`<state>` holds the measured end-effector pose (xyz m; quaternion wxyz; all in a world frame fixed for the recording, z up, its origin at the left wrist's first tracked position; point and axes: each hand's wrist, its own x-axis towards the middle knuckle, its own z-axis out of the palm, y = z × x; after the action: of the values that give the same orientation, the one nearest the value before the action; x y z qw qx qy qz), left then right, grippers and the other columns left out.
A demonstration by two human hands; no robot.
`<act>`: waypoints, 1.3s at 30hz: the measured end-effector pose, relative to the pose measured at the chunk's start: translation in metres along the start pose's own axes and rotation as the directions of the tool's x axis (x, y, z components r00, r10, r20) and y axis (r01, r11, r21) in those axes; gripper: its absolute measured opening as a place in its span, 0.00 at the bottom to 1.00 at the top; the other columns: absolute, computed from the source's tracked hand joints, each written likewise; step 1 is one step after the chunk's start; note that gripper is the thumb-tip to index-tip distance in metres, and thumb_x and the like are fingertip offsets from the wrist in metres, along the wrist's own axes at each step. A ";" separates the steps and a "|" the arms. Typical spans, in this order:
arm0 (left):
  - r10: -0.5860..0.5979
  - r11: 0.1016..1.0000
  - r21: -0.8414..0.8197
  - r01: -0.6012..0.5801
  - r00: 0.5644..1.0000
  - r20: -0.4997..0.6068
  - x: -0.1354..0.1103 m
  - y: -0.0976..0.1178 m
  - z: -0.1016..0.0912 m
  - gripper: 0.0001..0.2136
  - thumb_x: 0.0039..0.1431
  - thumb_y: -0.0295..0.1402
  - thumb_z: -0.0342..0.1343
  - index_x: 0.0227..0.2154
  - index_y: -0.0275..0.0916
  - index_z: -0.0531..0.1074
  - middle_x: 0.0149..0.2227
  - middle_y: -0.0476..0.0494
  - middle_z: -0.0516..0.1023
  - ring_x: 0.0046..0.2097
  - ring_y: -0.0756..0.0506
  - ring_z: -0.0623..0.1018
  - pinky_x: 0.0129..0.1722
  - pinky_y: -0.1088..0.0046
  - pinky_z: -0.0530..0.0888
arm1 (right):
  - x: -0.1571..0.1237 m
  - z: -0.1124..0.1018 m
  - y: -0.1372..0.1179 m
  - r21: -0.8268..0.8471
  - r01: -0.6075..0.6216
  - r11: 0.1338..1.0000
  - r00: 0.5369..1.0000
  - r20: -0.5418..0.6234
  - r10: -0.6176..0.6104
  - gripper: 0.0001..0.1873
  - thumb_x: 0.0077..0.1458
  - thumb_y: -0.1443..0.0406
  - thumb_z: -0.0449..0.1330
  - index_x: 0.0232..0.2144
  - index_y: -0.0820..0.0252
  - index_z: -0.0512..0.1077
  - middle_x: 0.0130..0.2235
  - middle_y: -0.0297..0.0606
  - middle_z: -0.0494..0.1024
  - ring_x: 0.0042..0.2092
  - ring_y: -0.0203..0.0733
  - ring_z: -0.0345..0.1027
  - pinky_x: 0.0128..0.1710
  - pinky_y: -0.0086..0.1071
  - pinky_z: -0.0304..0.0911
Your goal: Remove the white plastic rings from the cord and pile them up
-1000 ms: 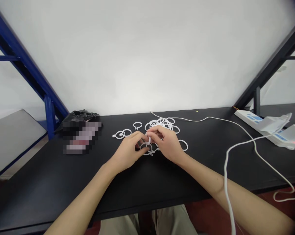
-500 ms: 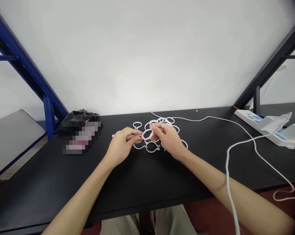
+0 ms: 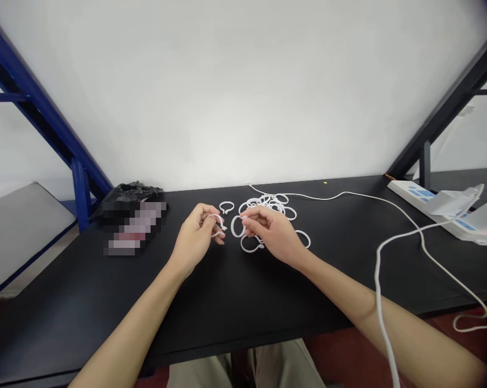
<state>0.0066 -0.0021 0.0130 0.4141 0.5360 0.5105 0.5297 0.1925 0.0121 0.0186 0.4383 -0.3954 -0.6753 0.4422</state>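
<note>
My left hand pinches an open white plastic curtain ring, its gap and clasp end facing right. In the fingertips of my right hand a second white curtain ring is held upright, apart from the first. Just below my right fingers another ring lies on the black table. A small ring rests behind the space between my hands. Beyond my right hand is a tangled pile of white rings, partly hidden by it.
A black plastic bag and a blurred-out package lie at the left. On the right are a white power strip with plugs and a long white cable crossing over my right forearm. A white wall stands behind.
My hands have moved apart, mostly the left one to the left. The rings between them, close together before, are now separate, one in each hand.
</note>
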 end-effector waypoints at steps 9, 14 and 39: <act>-0.139 0.988 -0.059 0.144 0.987 0.078 -0.001 0.006 -0.002 0.06 0.51 0.29 0.49 0.31 0.39 0.69 0.20 0.54 0.66 0.22 0.52 0.66 0.21 0.77 0.65 | 0.002 -0.007 0.000 -0.140 0.091 0.986 0.993 -0.057 -0.100 0.05 0.55 0.62 0.61 0.30 0.58 0.74 0.29 0.32 0.75 0.30 0.34 0.68 0.32 0.30 0.65; -0.135 0.985 -0.097 0.142 0.988 0.075 -0.001 0.005 -0.005 0.04 0.48 0.29 0.47 0.25 0.39 0.67 0.17 0.56 0.57 0.19 0.53 0.57 0.18 0.79 0.53 | 0.001 -0.006 -0.002 -0.136 0.092 0.986 0.995 -0.036 -0.098 0.05 0.55 0.64 0.60 0.28 0.58 0.72 0.28 0.32 0.75 0.29 0.34 0.67 0.32 0.30 0.65; 0.125 0.790 0.558 -0.255 0.957 0.261 -0.012 0.008 0.003 0.19 0.55 0.48 0.56 0.44 0.43 0.70 0.16 0.62 0.50 0.19 0.53 0.53 0.22 0.77 0.53 | -0.004 0.002 -0.002 -0.044 0.122 0.991 0.990 -0.069 -0.125 0.09 0.57 0.59 0.60 0.38 0.57 0.73 0.33 0.34 0.77 0.34 0.37 0.73 0.37 0.32 0.70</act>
<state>0.0117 -0.0143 0.0192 0.2245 0.7391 0.5450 0.3261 0.1917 0.0069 0.0194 0.4808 -0.3770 -0.6911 0.3861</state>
